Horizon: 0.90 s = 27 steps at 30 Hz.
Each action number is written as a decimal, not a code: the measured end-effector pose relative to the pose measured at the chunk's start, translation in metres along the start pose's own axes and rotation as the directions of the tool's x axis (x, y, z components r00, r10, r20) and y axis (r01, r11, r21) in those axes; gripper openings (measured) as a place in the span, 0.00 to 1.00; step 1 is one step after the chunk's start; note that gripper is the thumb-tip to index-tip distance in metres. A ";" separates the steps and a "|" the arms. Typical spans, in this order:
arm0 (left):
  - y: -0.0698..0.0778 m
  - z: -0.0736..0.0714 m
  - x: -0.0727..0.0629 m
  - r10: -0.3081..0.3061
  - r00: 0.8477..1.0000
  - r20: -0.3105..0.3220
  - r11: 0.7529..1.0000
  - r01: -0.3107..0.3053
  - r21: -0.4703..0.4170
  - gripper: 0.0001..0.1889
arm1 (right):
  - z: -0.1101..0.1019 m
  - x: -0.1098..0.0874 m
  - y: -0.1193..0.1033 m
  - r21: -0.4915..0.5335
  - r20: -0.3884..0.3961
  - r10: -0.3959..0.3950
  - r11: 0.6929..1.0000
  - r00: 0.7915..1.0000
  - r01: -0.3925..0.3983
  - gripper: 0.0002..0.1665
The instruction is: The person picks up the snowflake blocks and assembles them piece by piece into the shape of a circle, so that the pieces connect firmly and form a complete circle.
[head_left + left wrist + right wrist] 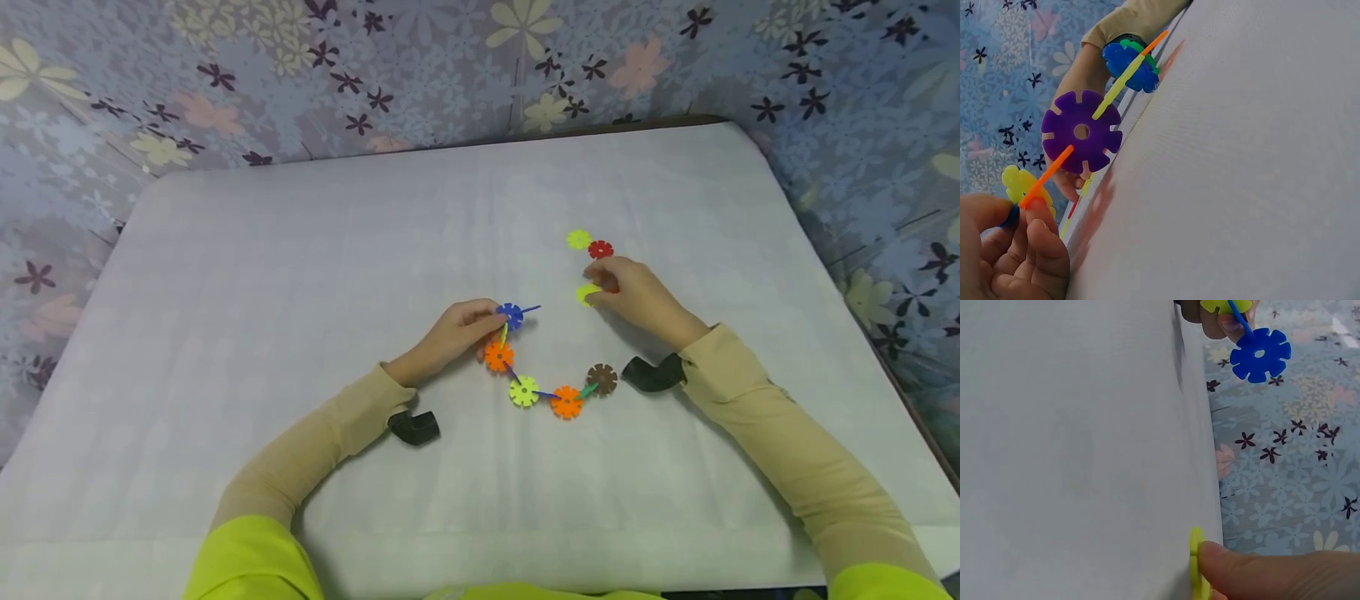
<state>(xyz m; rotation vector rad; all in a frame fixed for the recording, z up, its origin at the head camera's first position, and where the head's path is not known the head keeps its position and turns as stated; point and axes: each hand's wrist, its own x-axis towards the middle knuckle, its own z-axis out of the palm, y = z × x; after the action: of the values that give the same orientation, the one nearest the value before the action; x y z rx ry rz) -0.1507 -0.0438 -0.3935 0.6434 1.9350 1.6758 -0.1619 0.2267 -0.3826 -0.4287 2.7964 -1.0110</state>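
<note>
My left hand pinches a blue notched disc at one end of a curved chain of interlocking plastic discs. The chain runs through an orange disc, a yellow-green disc and a second orange disc to a brown disc. In the left wrist view a purple disc of the chain stands in front of the fingers. My right hand grips a loose yellow disc, its thumb on the face; in the right wrist view this yellow disc appears edge-on.
Beyond my right hand lie another yellow disc and a red disc. A white cloth covers the table, with flowered fabric behind it. Black curved pieces sit at both wrists.
</note>
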 end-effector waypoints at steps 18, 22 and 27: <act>-0.013 -0.002 0.006 0.021 1.000 0.008 0.999 -0.022 0.038 0.08 | 0.012 -0.003 -0.011 0.462 0.117 -0.045 0.887 0.992 -0.014 0.15; -0.013 -0.002 0.006 0.019 1.000 0.013 0.999 -0.020 0.050 0.09 | 0.017 -0.004 -0.017 0.592 0.138 -0.056 0.805 0.989 -0.037 0.13; -0.012 -0.003 0.004 0.017 1.000 0.017 0.997 -0.018 0.072 0.08 | 0.029 -0.004 -0.021 0.654 0.157 -0.026 0.752 0.987 -0.084 0.12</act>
<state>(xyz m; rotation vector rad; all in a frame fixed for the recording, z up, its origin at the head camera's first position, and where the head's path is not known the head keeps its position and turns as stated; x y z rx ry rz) -0.1563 -0.0453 -0.4048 0.7014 1.9907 1.6124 -0.1466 0.1947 -0.3910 -0.3383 2.0909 -1.7617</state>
